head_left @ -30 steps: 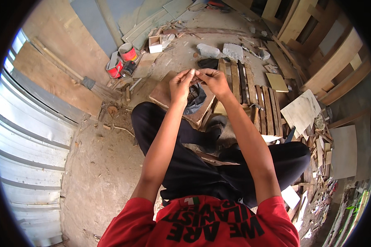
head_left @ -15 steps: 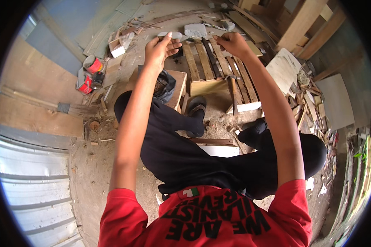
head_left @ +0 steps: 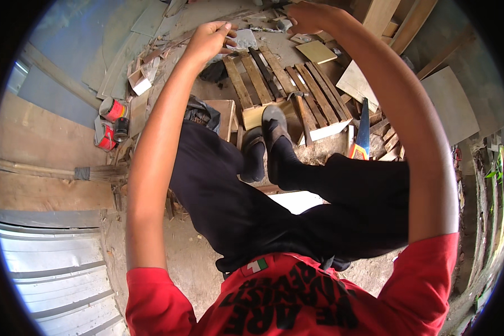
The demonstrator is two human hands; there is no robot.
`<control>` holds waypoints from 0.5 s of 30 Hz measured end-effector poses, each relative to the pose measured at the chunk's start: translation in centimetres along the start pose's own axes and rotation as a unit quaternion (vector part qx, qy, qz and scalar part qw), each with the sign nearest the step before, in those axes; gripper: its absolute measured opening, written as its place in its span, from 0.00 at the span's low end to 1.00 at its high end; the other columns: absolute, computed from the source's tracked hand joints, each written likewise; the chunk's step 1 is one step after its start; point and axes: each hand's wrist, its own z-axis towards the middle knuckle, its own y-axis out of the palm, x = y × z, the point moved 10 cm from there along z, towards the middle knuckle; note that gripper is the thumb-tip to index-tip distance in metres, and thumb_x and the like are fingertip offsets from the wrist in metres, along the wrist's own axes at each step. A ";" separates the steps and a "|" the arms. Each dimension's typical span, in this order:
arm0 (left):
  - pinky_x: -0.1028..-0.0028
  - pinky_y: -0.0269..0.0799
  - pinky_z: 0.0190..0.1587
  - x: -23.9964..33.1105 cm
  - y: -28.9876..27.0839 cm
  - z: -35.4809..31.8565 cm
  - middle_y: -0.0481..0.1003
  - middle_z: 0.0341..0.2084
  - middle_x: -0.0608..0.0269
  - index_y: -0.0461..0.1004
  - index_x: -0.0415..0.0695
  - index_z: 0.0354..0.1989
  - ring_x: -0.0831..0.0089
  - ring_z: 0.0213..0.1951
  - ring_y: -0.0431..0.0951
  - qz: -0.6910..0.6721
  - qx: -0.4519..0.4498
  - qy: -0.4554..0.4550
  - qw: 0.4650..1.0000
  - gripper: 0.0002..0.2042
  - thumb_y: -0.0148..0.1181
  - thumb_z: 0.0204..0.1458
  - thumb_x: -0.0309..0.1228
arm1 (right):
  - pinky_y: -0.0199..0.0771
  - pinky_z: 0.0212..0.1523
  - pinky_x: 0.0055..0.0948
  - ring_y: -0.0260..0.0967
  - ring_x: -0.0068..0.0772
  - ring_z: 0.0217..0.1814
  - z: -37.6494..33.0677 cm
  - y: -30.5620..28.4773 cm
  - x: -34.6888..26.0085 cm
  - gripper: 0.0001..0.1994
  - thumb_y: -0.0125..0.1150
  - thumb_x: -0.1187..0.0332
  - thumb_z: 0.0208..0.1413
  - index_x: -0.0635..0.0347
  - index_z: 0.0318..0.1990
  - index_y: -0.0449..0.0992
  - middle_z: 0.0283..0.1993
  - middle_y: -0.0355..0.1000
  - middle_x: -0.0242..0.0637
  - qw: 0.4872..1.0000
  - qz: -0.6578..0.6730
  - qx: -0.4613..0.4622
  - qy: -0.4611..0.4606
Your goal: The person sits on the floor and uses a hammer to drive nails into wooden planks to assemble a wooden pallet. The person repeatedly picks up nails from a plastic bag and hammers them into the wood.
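Observation:
I sit with both arms stretched out ahead and lifted. My left hand (head_left: 210, 36) has its fingers curled in, thumb against the fingertips, and I see nothing in it. My right hand (head_left: 313, 14) is curled at the top edge of the view, and whatever it may hold is hidden. The hands are about a hand's width apart, above a slatted wooden pallet (head_left: 288, 84). A grey scrap (head_left: 242, 39) lies on the ground just beyond the left hand. My crossed legs in black trousers and dark sandals (head_left: 266, 143) rest against the pallet.
A hand saw (head_left: 362, 130) with a blue blade lies right of the pallet. Red paint cans (head_left: 112, 109) stand at the left, near a broom (head_left: 95, 173). A small wooden box (head_left: 223, 115) sits by my left knee. Board offcuts (head_left: 358, 81) lie around, and corrugated metal sheet (head_left: 56, 269) is lower left.
My hands were together low in front of me a second ago. They have since risen and parted, and the view has tilted down toward my lap.

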 end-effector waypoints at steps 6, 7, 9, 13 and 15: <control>0.74 0.79 0.42 0.8 -1.4 -0.6 0.81 0.43 0.54 0.71 0.37 0.58 0.70 0.43 0.83 0.026 -0.032 0.014 0.999 0.18 0.52 0.66 0.37 | 0.76 0.48 0.50 0.76 0.55 0.48 -5.0 -6.1 1.8 0.20 0.59 0.50 0.58 0.57 0.44 0.82 0.42 0.80 0.50 0.952 0.265 0.078 0.133; 0.75 0.78 0.41 0.5 -1.2 -0.6 0.81 0.42 0.55 0.71 0.37 0.59 0.70 0.42 0.83 0.020 -0.033 0.018 0.999 0.19 0.53 0.66 0.36 | 0.75 0.48 0.51 0.76 0.56 0.48 -5.5 -6.4 1.7 0.19 0.59 0.50 0.58 0.55 0.44 0.82 0.42 0.79 0.50 0.949 0.271 0.079 0.138; 0.75 0.78 0.41 -0.1 -0.8 -0.6 0.82 0.41 0.55 0.70 0.37 0.59 0.70 0.41 0.84 0.012 -0.030 0.017 0.999 0.19 0.55 0.65 0.36 | 0.76 0.46 0.49 0.77 0.53 0.44 -5.8 -4.5 1.4 0.19 0.60 0.50 0.60 0.58 0.40 0.80 0.39 0.79 0.49 0.936 0.300 0.092 0.157; 0.75 0.77 0.38 -2.2 0.9 -0.2 0.82 0.38 0.55 0.71 0.37 0.56 0.72 0.38 0.84 0.012 -0.035 0.012 0.999 0.16 0.57 0.63 0.33 | 0.77 0.46 0.47 0.78 0.53 0.43 -4.8 1.6 -2.1 0.18 0.58 0.52 0.62 0.60 0.36 0.78 0.36 0.78 0.48 0.938 0.311 0.053 0.143; 0.75 0.76 0.35 -2.7 1.0 -0.4 0.82 0.36 0.56 0.74 0.38 0.52 0.73 0.36 0.83 0.024 -0.035 0.018 0.999 0.14 0.59 0.62 0.32 | 0.77 0.48 0.48 0.77 0.54 0.45 -3.8 4.3 -4.9 0.18 0.58 0.52 0.62 0.60 0.37 0.78 0.39 0.78 0.49 0.911 0.384 0.027 0.145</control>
